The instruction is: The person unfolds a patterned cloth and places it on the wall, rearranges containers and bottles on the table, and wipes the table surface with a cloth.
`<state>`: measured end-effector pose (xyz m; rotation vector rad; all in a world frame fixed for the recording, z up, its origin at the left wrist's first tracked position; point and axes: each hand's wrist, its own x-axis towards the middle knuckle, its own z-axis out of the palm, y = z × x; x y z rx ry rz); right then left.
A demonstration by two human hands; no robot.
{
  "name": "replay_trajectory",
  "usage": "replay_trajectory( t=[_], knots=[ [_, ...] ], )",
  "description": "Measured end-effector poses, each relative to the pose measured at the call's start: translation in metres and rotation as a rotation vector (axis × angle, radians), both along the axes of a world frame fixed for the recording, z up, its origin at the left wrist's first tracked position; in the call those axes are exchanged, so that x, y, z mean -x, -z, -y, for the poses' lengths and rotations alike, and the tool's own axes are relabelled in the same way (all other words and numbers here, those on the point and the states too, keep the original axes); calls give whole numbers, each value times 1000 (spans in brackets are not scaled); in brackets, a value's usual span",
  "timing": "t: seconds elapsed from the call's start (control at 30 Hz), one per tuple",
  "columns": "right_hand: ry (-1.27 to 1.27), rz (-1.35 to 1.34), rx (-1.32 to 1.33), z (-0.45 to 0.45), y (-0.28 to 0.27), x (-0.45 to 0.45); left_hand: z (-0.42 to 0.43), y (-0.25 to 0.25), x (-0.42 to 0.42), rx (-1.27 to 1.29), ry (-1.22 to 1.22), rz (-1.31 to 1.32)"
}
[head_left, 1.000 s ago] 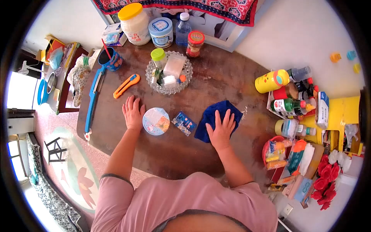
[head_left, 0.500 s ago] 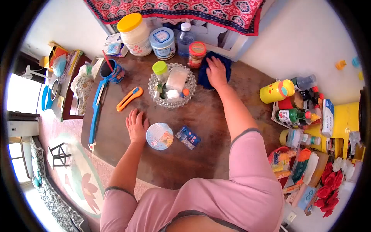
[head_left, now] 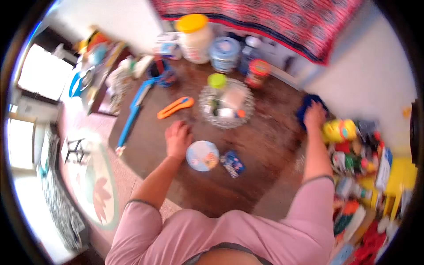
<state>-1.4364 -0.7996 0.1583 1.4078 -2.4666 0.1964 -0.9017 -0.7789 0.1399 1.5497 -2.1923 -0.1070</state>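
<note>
My right hand point(head_left: 314, 115) is on a dark blue cloth point(head_left: 310, 102) at the table's far right edge, by the wall and just behind a yellow bottle point(head_left: 339, 130). Its fingers are blurred on the cloth. My left hand point(head_left: 179, 138) lies flat on the brown table point(head_left: 212, 187), fingers somewhat apart, holding nothing. Just right of it is a round patterned disc point(head_left: 202, 156), and beside that a small blue packet point(head_left: 232, 164). An orange cutter point(head_left: 176, 107) lies beyond my left hand.
A glass dish point(head_left: 226, 104) with small items stands mid-table. Behind it are a yellow-lidded jar point(head_left: 194, 39), a blue tub point(head_left: 225, 54) and a red-lidded jar point(head_left: 257, 73). A blue cup point(head_left: 164, 75) and long blue tool point(head_left: 134, 114) are left; bottles point(head_left: 346, 162) crowd the right.
My right hand has carried the cloth from the near middle to the back edge beside the red-lidded jar, then rightward to the wall side. The view has shifted; my left hand stays near the disc.
</note>
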Motion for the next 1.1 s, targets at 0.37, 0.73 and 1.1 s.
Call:
replay_trajectory(
  t=[0.37,0.73,1.1],
  knots=[
    [76,99,-104,3,-5,-88,-8,-8,5,-47,-56,34],
    [-247,97,-200,-2,-9,-183,-8,-7,5,-65,-50,14],
    [-395,3,-30,25,10,-154,-8,-6,3,-71,-38,2]
  ],
)
